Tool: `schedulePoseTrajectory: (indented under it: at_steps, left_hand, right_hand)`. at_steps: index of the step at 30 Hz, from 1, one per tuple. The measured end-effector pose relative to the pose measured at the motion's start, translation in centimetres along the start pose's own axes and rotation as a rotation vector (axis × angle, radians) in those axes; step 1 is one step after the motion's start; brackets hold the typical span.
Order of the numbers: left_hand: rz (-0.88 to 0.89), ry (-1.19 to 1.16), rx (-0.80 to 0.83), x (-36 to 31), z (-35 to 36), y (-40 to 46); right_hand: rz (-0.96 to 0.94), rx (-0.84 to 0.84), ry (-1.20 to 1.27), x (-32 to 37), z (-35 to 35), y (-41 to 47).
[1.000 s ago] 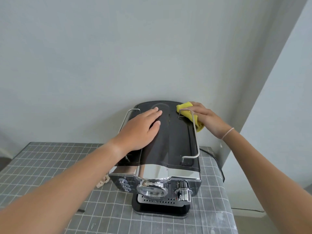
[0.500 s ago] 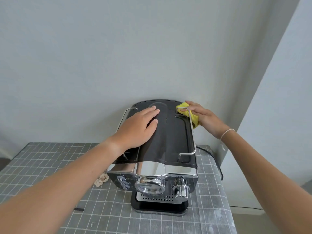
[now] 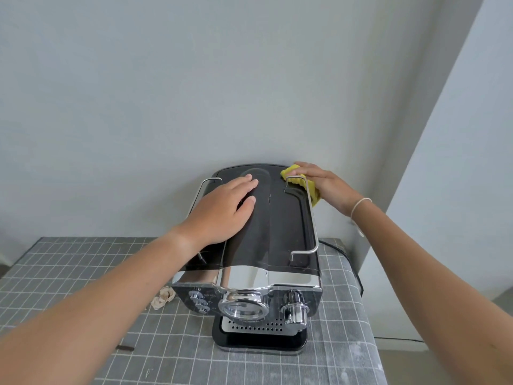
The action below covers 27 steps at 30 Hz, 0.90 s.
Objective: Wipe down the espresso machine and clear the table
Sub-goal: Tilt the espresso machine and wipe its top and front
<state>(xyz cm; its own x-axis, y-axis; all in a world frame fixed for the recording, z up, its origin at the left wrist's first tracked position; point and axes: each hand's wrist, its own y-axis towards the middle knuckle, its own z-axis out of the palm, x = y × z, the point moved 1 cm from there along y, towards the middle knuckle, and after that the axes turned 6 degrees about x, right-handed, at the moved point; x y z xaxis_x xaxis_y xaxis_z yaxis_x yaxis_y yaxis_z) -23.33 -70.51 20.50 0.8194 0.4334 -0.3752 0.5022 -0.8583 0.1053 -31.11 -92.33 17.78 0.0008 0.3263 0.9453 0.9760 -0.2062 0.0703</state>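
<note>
Espresso machine [image 3: 258,245] stands at the back right of the surface [image 3: 83,273], close to the wall, front panel facing the camera.

Left hand [image 3: 222,209]: flat on the dark top of the machine, fingers straight and together, holding nothing; judged to be bracing the body.

Right hand [image 3: 324,184]: presses a yellow cloth [image 3: 301,182] against the rear right corner of the top, by the chrome rail [image 3: 312,218]. Fingers lie extended over the cloth; the grip looks like a flat press, not a pinch.

Progress, as judged: wiping is under way on the top only. Whether the top is clean cannot be told. Chrome front, knob [image 3: 294,307] and drip tray [image 3: 259,329] show no cloth contact now, so likely remain.

Clearing not yet done: a crumpled scrap [image 3: 163,297] lies just left of the machine, a small dark item [image 3: 125,348] nearer the front, and pale dusty smears [image 3: 352,354] on the right of the surface.
</note>
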Motion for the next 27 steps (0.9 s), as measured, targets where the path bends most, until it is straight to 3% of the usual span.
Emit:
schedulePoseTrajectory:
  at_steps: [4,9,17,22,27]
  left_hand:
    - [0.005,0.002,-0.001,0.0,0.0,0.0]
    - [0.005,-0.003,-0.008,0.0,0.0,0.0]
    - [-0.002,0.009,-0.016,0.0,0.1,0.0]
    - [0.004,0.021,-0.020,0.0,0.1,0.1]
    - [0.005,0.019,-0.019,0.0,0.0,0.2]
  right_hand:
    - [0.001,0.048,-0.079,0.8,0.5,1.3]
    - [-0.001,-0.074,0.212,-1.5,1.1,-0.7]
    - [-0.064,-0.185,0.408,-3.5,5.7,-5.7]
    - [-0.036,-0.156,0.426,-4.2,8.9,-11.2]
    - [0.030,-0.234,0.349,-2.2,6.6,-7.0]
